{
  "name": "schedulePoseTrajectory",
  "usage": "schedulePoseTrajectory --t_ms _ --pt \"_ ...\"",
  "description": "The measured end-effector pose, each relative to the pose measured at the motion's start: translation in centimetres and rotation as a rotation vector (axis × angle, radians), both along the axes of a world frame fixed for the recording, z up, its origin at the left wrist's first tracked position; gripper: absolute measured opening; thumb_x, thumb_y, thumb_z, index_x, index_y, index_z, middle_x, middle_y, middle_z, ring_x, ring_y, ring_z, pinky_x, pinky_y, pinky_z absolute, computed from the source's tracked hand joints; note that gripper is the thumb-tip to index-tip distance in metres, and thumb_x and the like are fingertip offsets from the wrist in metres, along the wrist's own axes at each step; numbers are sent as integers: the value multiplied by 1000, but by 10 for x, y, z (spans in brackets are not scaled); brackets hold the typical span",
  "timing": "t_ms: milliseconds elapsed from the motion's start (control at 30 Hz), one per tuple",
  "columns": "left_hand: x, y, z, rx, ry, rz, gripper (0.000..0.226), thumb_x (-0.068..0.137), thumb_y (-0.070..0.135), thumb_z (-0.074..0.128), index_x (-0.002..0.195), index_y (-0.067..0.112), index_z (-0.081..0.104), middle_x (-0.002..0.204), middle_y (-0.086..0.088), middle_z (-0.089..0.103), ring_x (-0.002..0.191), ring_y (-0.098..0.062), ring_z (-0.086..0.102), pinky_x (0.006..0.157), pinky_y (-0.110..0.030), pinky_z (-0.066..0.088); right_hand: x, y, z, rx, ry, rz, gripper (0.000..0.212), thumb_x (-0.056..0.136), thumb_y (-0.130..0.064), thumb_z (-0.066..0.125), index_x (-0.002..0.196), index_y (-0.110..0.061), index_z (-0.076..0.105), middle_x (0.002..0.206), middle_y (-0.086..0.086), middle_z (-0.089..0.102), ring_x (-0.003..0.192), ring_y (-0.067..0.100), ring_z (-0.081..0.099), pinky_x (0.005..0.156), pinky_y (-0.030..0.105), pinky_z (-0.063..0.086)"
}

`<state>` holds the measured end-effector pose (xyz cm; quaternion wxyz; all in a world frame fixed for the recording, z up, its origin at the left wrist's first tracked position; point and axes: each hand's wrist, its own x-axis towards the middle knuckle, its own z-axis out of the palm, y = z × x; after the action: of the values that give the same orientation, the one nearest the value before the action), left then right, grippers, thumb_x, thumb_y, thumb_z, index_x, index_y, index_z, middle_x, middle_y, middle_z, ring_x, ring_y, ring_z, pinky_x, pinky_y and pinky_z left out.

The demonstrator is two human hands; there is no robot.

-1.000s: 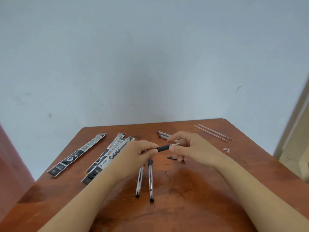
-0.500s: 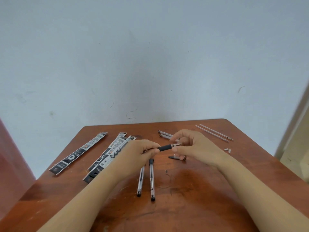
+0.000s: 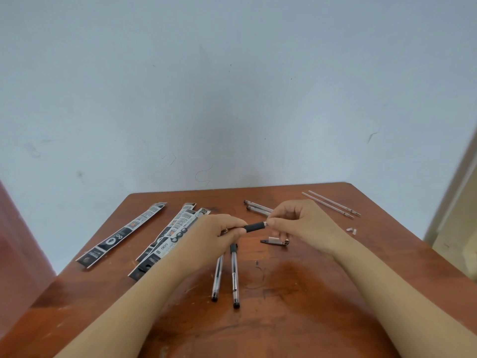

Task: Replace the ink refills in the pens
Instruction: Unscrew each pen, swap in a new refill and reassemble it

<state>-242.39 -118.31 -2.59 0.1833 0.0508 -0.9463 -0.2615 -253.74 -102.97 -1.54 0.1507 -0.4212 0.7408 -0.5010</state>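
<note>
My left hand (image 3: 214, 232) grips a pen (image 3: 254, 226) by its barrel, and the black rubber grip sticks out to the right. The thumb and fingers of my right hand (image 3: 300, 218) pinch the metal tip end of that pen. Both hands hover just above the brown table (image 3: 296, 306). Two assembled clear pens (image 3: 227, 273) lie side by side below my left hand. A black pen cap (image 3: 275, 241) lies under my right hand. Two more clear pens (image 3: 258, 207) lie behind the hands, partly hidden by my right hand.
Several black-and-white refill packets (image 3: 124, 233) lie on the left half of the table. Two thin loose refills (image 3: 331, 204) rest at the far right, with two small white bits (image 3: 351, 230) near them. A pale wall stands behind the table.
My right hand's fingers have slid in over the pen's tip, so the silver point no longer shows. Both hands stay in almost the same place.
</note>
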Motion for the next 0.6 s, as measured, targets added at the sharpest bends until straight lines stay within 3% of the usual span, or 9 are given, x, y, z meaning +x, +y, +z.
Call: schedulePoseTrajectory --t_ms 300,367,467,600 --pt "0 -3 0 49 38 22 21 89 18 52 105 19 65 66 23 51 63 12 49 62 -2 36 -7 2 -1 -81 -56 -75 23 80 -1 62 71 -22 64 54 -10 64 48 0 57 52 12 44" --pt "0 -4 -1 52 43 40 21 89 18 52 106 19 65 67 22 52 62 6 50 61 -3 37 -11 5 0 -87 -40 -105 24 79 0 63 70 -23 63 52 -10 63 48 0 55 50 11 42" --pt "0 -8 -1 53 44 74 21 90 18 51 105 20 65 67 21 52 61 2 47 58 -4 37 -20 9 1 17 107 -173 26 79 -4 64 68 -27 61 57 -11 58 47 -4 50 50 10 39" --pt "0 -10 -2 61 48 84 20 90 18 51 104 20 65 69 15 56 62 -2 47 58 -9 37 -31 15 -1 267 328 -213 15 81 -6 62 78 -21 62 72 -9 55 71 10 52 65 22 39"
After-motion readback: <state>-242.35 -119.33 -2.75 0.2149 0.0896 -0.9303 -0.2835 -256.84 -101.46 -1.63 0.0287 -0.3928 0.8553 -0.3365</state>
